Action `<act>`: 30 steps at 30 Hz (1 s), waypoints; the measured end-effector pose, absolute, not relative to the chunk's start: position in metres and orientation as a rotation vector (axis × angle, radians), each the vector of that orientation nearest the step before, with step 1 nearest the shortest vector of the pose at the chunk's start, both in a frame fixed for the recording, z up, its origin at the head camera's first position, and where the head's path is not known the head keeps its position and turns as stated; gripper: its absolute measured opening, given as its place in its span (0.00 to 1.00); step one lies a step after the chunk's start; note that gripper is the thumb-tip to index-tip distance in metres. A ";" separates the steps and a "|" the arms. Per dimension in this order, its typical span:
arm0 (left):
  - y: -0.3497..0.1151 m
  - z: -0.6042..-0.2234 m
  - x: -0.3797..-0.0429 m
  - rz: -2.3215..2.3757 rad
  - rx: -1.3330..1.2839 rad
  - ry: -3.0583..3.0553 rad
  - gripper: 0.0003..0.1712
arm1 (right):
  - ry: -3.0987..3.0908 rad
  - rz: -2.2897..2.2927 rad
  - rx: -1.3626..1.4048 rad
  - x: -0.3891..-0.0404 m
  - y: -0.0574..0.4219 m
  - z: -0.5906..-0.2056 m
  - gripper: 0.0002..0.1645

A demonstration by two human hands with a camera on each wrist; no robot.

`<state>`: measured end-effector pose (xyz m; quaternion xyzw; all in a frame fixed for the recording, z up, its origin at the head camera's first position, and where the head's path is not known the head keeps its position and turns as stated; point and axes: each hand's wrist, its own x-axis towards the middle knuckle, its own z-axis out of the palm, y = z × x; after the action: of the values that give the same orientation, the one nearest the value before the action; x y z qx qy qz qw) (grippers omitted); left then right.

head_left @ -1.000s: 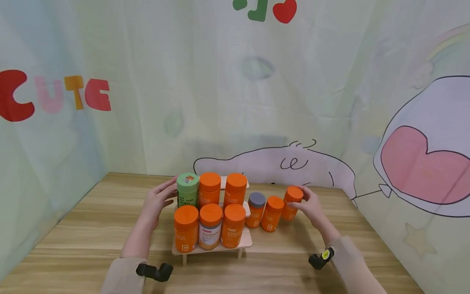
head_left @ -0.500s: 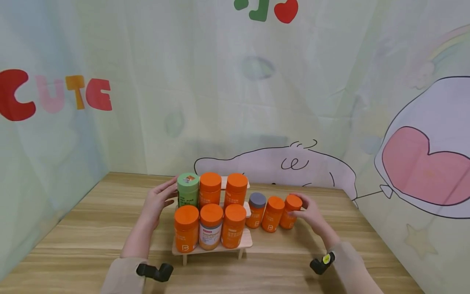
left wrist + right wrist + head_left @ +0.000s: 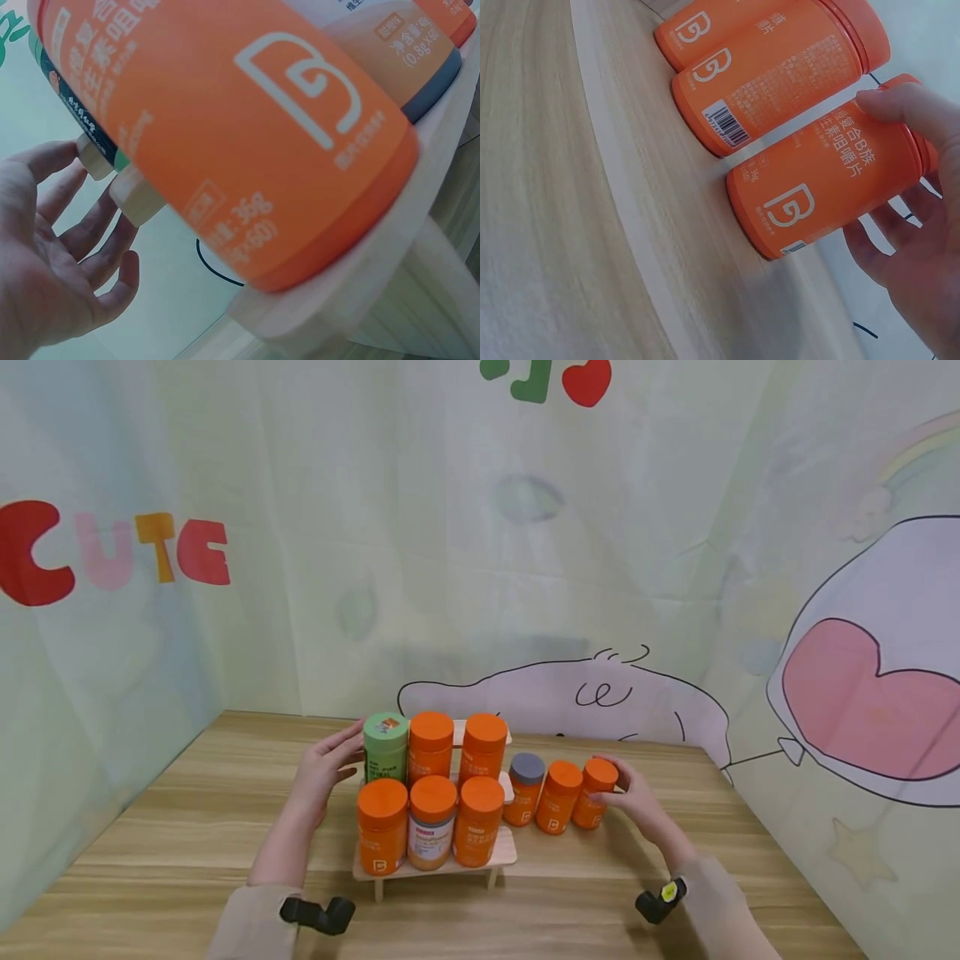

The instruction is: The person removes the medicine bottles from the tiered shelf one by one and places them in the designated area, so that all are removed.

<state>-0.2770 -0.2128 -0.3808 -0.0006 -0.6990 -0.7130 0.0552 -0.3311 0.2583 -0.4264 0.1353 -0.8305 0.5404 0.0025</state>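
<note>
My right hand (image 3: 636, 793) holds the rightmost orange supplement jar (image 3: 590, 802), thumb on its near side and fingers round the far side. In the right wrist view this jar (image 3: 817, 172) stands upright on the table, a narrow gap from the orange jar (image 3: 772, 75) beside it. My left hand (image 3: 321, 777) is at the left side of a stepped wooden rack (image 3: 435, 870), next to a green jar (image 3: 385, 752). In the left wrist view its fingers (image 3: 97, 232) are loosely bent, with tips at the ends of the wooden shelves (image 3: 139, 196); a large orange jar (image 3: 247, 150) fills the foreground.
On the rack's front shelf stand two orange jars and a white-labelled jar (image 3: 431, 839) between them. Behind are two more orange jars (image 3: 483, 747). A grey-lidded jar (image 3: 525, 789) stands right of the rack. A printed curtain (image 3: 450, 568) hangs behind the table (image 3: 165, 827).
My right hand has brought the rightmost orange jar toward me and slightly left, into line with its two neighbours; it has stayed there since half a second ago. The left hand has not moved.
</note>
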 end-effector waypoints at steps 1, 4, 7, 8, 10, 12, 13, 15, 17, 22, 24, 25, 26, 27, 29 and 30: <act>-0.213 -0.381 -0.277 -2.165 -0.001 -2.122 0.10 | -2.614 1.690 0.430 -0.331 0.259 -0.426 0.42; -0.213 -0.381 -0.277 -2.165 0.001 -2.124 0.10 | -2.612 1.677 0.444 -0.330 0.258 -0.422 0.42; -0.213 -0.381 -0.277 -2.164 0.004 -2.126 0.09 | -2.561 1.673 0.461 -0.330 0.255 -0.413 0.38; -0.213 -0.381 -0.277 -2.163 0.005 -2.128 0.09 | -2.531 1.679 0.468 -0.330 0.254 -0.410 0.37; -0.213 -0.381 -0.277 -2.162 0.007 -2.129 0.10 | -2.469 1.691 0.469 -0.331 0.250 -0.402 0.34; -0.213 -0.381 -0.277 -2.162 0.007 -2.129 0.10 | -2.418 1.692 0.477 -0.332 0.246 -0.394 0.33; -0.213 -0.381 -0.277 -2.161 0.006 -2.129 0.10 | -2.403 1.683 0.482 -0.333 0.244 -0.390 0.32; -0.213 -0.381 -0.277 -2.160 0.001 -2.127 0.09 | -2.394 1.668 0.486 -0.334 0.238 -0.381 0.32; -0.213 -0.381 -0.277 -2.159 0.000 -2.126 0.10 | -2.394 1.662 0.498 -0.335 0.230 -0.371 0.32; -0.214 -0.381 -0.276 -2.145 0.000 -2.139 0.13 | -2.395 1.723 0.523 -0.333 0.204 -0.347 0.33; -0.214 -0.381 -0.277 -2.140 -0.001 -2.148 0.16 | -2.397 1.752 0.541 -0.330 0.191 -0.340 0.33; -0.214 -0.381 -0.277 -2.138 -0.003 -2.152 0.16 | -2.397 1.769 0.554 -0.329 0.185 -0.337 0.33; -0.214 -0.381 -0.277 -2.137 -0.004 -2.153 0.17 | -2.401 1.777 0.576 -0.328 0.179 -0.334 0.33; -0.213 -0.380 -0.277 -2.137 -0.005 -2.154 0.16 | -2.407 1.787 0.597 -0.327 0.174 -0.332 0.32; -0.213 -0.380 -0.277 -2.135 -0.008 -2.156 0.15 | -2.416 1.811 0.644 -0.323 0.162 -0.328 0.32; -0.213 -0.380 -0.277 -2.134 -0.009 -2.156 0.14 | -2.418 1.821 0.674 -0.321 0.156 -0.326 0.32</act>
<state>-0.2768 -0.2132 -0.3801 -0.0029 -0.7096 -0.7025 0.0540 -0.3213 0.1561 -0.3260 0.2174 -0.7796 0.5869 0.0201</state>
